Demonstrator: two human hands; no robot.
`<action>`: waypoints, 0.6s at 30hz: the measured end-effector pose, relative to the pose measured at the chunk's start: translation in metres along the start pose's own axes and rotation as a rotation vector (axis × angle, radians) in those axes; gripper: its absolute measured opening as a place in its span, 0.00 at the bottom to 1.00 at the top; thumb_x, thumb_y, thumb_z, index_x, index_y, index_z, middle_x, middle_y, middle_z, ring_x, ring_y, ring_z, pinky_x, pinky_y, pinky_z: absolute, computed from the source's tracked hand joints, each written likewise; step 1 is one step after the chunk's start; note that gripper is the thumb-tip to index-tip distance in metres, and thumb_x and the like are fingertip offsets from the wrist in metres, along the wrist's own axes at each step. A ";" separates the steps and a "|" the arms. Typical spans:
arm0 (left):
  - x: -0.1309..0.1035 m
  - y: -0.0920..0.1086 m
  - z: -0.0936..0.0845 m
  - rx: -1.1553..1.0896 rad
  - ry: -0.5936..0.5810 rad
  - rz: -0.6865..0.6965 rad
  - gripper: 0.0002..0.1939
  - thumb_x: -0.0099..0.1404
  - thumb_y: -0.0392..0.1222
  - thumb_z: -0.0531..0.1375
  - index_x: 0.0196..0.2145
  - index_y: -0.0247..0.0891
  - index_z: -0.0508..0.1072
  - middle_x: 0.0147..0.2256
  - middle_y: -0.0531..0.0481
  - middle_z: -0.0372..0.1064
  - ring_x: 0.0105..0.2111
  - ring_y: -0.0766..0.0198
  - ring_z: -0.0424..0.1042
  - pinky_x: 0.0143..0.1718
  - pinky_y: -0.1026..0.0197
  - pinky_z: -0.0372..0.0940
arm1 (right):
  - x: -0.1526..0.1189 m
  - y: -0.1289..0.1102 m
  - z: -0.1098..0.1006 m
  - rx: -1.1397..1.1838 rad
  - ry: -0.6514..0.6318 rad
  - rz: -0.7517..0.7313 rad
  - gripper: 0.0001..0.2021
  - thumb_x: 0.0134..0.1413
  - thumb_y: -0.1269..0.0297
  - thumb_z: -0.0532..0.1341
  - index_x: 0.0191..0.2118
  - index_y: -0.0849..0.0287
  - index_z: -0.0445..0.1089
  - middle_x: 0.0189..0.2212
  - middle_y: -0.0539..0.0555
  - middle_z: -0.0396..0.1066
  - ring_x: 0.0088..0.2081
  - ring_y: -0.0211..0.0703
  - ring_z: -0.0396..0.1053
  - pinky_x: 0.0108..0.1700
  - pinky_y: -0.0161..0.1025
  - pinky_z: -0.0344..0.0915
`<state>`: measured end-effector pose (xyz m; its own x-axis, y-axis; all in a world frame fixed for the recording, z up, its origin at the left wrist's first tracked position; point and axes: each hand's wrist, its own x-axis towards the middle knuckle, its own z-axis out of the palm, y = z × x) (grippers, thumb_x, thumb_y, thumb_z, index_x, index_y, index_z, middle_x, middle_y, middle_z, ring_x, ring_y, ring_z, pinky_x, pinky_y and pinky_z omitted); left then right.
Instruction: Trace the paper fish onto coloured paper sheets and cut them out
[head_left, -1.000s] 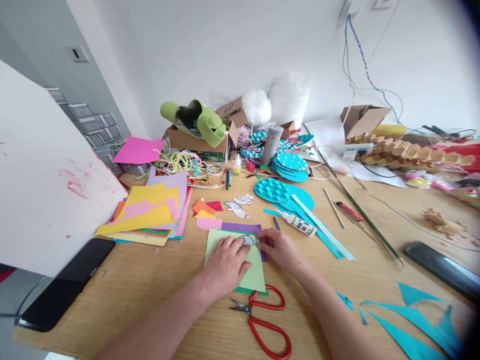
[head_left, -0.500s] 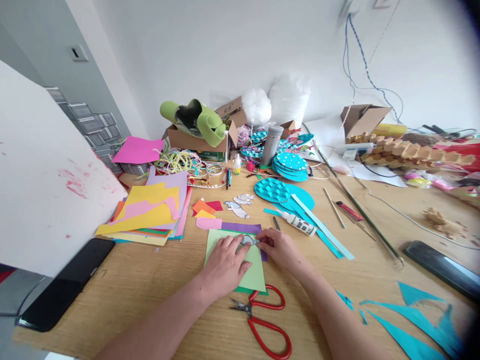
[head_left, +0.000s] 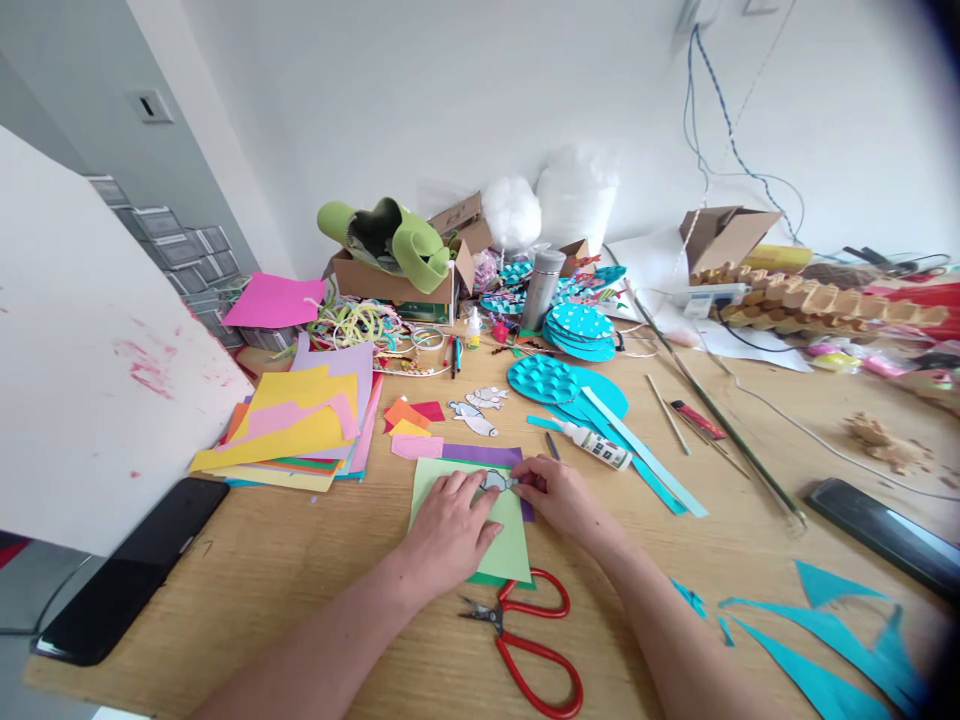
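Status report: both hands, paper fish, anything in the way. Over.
Left hand spread on light green paper, fingertips at paper fish. Right hand at fish's right end, pinch unclear. Red-handled scissors by paper's near edge, clear of both hands.

no legible text — printed label [head_left: 609,451] on white bottle [head_left: 592,442] blurred, yellow label [head_left: 472,340] on small bottle [head_left: 473,325] too tiny to read

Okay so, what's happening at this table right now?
Someone's left hand rests on a light green sheet, its fingertips at a small paper fish, while the right hand pinches the fish's tail end. Two other paper fish lie farther back. The red-handled scissors and the glue bottle are lying on the table, neither one in hand.
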<state>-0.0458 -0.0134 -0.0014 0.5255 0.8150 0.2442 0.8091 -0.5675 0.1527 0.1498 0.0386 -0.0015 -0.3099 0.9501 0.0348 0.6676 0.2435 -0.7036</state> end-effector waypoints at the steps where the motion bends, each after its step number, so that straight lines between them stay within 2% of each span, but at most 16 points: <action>1: 0.000 0.000 0.000 0.000 -0.001 0.000 0.20 0.67 0.47 0.53 0.55 0.39 0.64 0.55 0.43 0.62 0.51 0.53 0.60 0.51 0.49 0.59 | 0.000 0.000 0.000 0.000 0.002 0.000 0.08 0.50 0.65 0.57 0.34 0.59 0.72 0.30 0.53 0.72 0.30 0.43 0.69 0.34 0.37 0.62; 18: 0.000 0.001 -0.002 0.017 -0.014 0.000 0.20 0.67 0.47 0.53 0.55 0.40 0.64 0.55 0.42 0.61 0.51 0.52 0.60 0.50 0.49 0.59 | 0.001 0.000 -0.001 0.001 0.010 0.010 0.09 0.50 0.64 0.58 0.37 0.59 0.72 0.27 0.52 0.71 0.27 0.40 0.66 0.31 0.36 0.61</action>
<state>-0.0455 -0.0135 0.0003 0.5293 0.8166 0.2304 0.8133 -0.5656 0.1362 0.1500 0.0397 -0.0010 -0.2968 0.9543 0.0350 0.6696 0.2341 -0.7048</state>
